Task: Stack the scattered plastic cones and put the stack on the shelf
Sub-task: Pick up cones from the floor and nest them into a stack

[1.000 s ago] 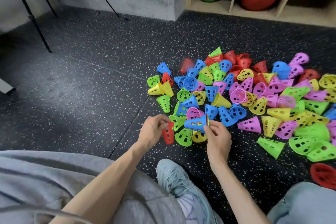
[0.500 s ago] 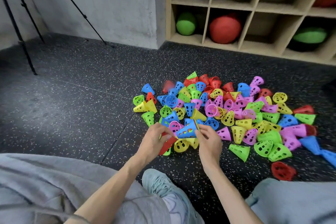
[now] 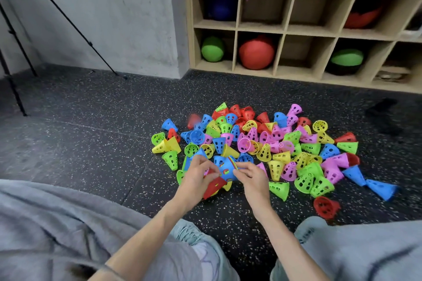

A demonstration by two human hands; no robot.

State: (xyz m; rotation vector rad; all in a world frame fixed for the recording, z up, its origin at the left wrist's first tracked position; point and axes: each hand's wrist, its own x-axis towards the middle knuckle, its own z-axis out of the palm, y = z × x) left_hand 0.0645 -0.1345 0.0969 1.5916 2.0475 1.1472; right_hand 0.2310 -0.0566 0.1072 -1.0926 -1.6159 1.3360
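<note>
Plastic cones (image 3: pixel 269 143) in blue, red, yellow, green and pink lie scattered in a loose heap on the floor (image 3: pixel 91 143), which is dark rubber with small pale speckles. Each cone is thin-walled and has round and oval holes in its side; most lie tipped over, some touching, some on top of others. At the near edge of the heap, the left hand (image 3: pixel 196 178) grips a red cone (image 3: pixel 214 186) with curled fingers, the wide mouth of it pointing down toward the person. Just beside it, the right hand (image 3: pixel 250 174) pinches the rim of a short stack (image 3: pixel 225 167) whose outer cone is blue; thin coloured edges of nested cones show at its mouth. The red cone and the stack are almost touching. Behind the heap stands a shelf (image 3: pixel 283 32) of pale wood with square compartments; a green ball (image 3: pixel 212 49) and a red ball (image 3: pixel 257 52) sit in two lower compartments. No cones are on the shelf.
</note>
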